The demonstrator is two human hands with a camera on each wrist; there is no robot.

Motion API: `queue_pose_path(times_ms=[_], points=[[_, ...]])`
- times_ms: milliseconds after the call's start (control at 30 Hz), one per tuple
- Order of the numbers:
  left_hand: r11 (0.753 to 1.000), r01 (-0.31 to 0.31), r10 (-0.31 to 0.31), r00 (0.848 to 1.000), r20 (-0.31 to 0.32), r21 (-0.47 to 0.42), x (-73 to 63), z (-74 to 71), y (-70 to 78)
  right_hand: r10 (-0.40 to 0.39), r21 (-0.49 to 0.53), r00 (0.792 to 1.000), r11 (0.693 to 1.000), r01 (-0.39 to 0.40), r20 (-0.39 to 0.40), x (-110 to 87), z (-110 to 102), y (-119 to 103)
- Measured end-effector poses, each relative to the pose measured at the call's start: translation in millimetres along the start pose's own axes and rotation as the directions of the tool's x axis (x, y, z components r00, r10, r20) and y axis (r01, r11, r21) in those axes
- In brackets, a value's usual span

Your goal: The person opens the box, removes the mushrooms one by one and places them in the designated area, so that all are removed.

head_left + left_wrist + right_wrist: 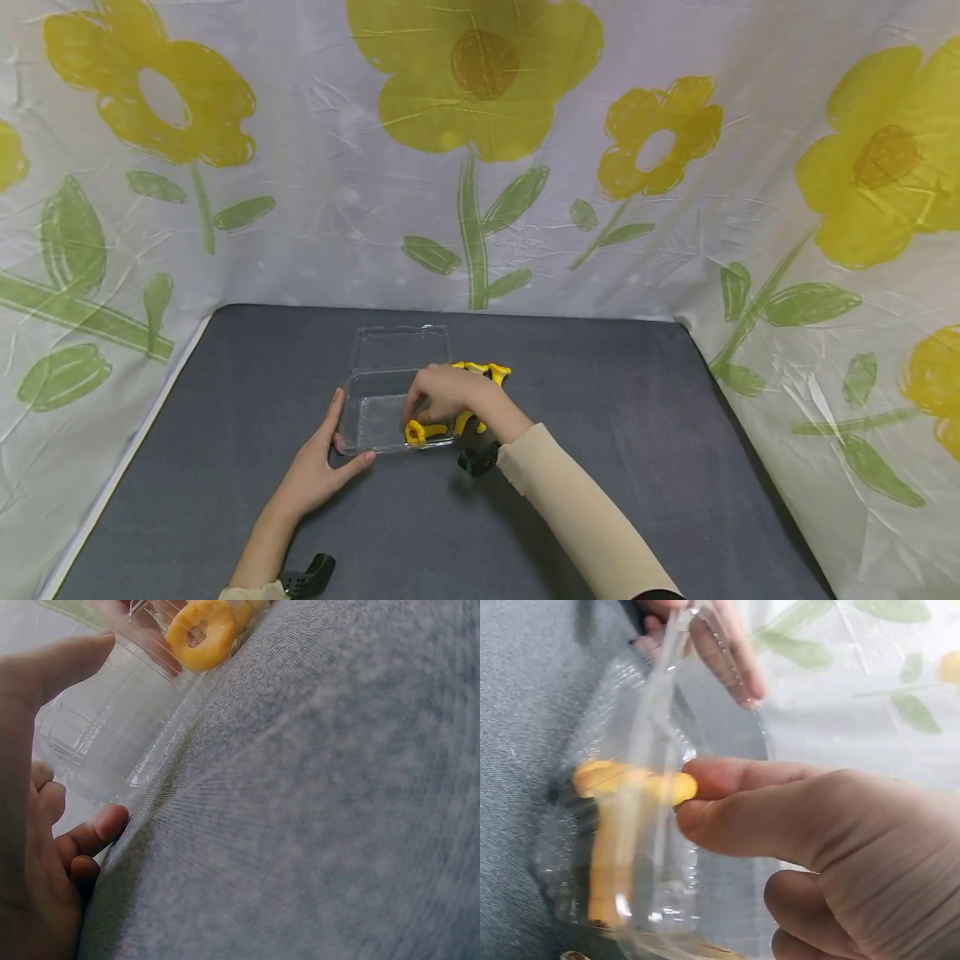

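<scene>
A clear plastic clamshell box (375, 408) lies on the dark table with its lid (401, 346) folded back away from me. My left hand (318, 467) spreads around the box's near left corner, fingers along the left side and thumb at the front edge. Over the box's right half, my right hand (442, 393) reaches in. In the right wrist view its thumb and forefinger pinch one end of a yellow T-shaped piece (613, 847), seen partly through the clear wall. The left wrist view shows a round yellow end (201, 636) with a brownish centre.
More yellow pieces (498, 372) with dark parts lie right of the box, partly hidden by my right hand and forearm. White fabric walls (300, 208) printed with yellow flowers border the dark table (615, 433) at the back and sides.
</scene>
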State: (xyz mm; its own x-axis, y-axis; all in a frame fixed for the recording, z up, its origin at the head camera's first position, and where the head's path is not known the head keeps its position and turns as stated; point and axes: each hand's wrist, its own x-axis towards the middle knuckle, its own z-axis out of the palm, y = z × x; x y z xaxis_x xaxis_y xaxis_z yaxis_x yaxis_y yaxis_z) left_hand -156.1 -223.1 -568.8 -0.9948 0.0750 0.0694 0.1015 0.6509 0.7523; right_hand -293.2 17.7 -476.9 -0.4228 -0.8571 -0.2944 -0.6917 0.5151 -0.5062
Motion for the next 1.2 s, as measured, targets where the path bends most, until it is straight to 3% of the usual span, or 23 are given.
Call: queue_pose_path(times_ms=[667,900,1200], points=[[1.000,-0.010,0.010,1.000,-0.012,-0.013,-1.1,-0.1,-1.7,-0.034,-0.071,0.998,0.997,0.039,0.059,-4.5,-3,-1],[1.000,-0.015,0.014,1.000,-0.013,-0.019,-1.5,0.1,-2.5,-0.105,-0.066,0.994,0.993,0.102,-0.034,-2.1,10,8],[1.000,-0.019,0.019,1.000,0.003,-0.022,-1.9,0.3,-1.0,-0.242,-0.106,0.947,0.969,0.223,-0.212,1.1,35,16]])
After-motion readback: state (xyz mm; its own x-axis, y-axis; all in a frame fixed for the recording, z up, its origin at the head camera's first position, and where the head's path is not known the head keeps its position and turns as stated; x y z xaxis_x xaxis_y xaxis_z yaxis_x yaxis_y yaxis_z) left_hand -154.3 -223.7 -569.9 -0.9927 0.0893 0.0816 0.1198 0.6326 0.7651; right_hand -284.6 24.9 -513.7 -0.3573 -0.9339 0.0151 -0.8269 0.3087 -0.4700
